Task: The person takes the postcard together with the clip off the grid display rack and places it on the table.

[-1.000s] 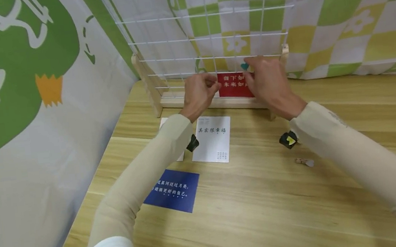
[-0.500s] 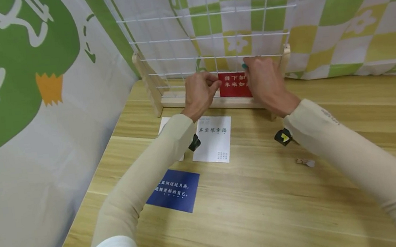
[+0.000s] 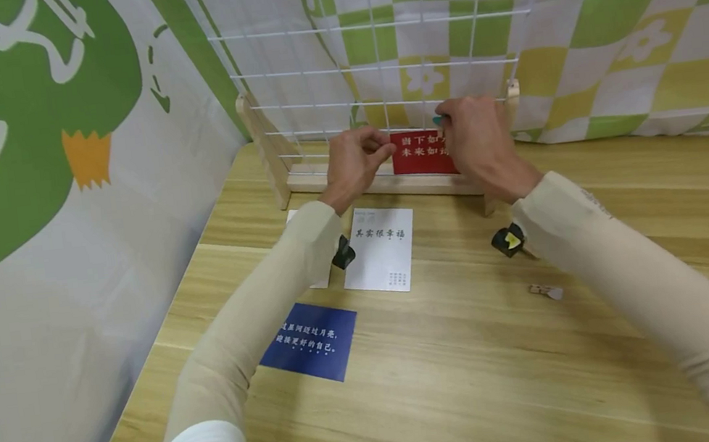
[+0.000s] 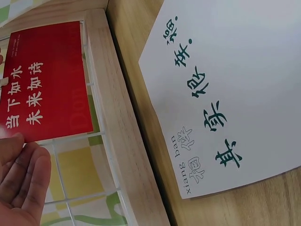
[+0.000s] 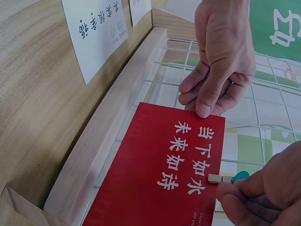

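Against the lower wires of the white grid rack (image 3: 379,69) stands a red card (image 5: 160,165) with white writing. My left hand (image 3: 351,163) pinches the card's upper left corner between thumb and fingers. At the card's top edge, my right hand (image 3: 480,145) holds a small wooden clothespin (image 5: 215,179) by its teal end. The clothespin's tip lies over the edge of the card in the right wrist view. Part of the card's right side is hidden behind my right hand in the head view.
Below the rack's wooden base (image 4: 122,122) lie a white card (image 3: 379,251) with writing and another white card (image 3: 322,279), partly under my left sleeve. Nearer is a blue card (image 3: 312,342). A loose clothespin (image 3: 545,292) lies to the right on the wooden table (image 3: 465,383).
My right hand has shifted slightly, first left and then a little back right, at the card's top edge. The left hand keeps its hold on the corner. The loose cards have not moved.
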